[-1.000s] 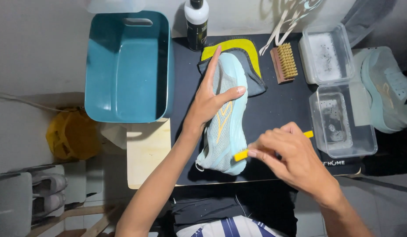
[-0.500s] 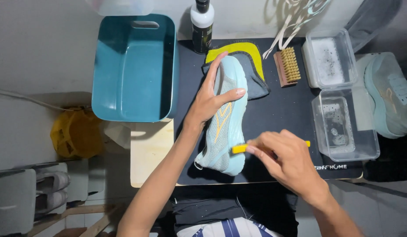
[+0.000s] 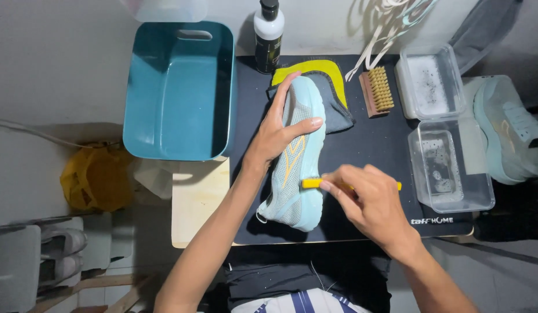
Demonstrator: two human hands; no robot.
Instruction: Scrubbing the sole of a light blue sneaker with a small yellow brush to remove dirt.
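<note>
A light blue sneaker (image 3: pixel 298 174) with yellow stripes lies lengthwise on a black mat (image 3: pixel 373 145). My left hand (image 3: pixel 277 130) rests flat on its upper, fingers spread over the toe part, holding it down. My right hand (image 3: pixel 367 200) grips a small yellow-handled brush (image 3: pixel 310 184), whose head touches the sneaker's side near the heel. The brush's bristles are hidden against the shoe.
A teal plastic basin (image 3: pixel 179 93) sits left of the mat. A dark bottle (image 3: pixel 267 36), yellow and grey insoles (image 3: pixel 330 87), a wooden brush (image 3: pixel 378 91) and two clear tubs (image 3: pixel 448 168) of soapy water lie around. A second blue sneaker (image 3: pixel 509 130) is at right.
My right hand has shifted the yellow brush slightly along the sneaker's side near the heel. My left hand stays pressed on the shoe.
</note>
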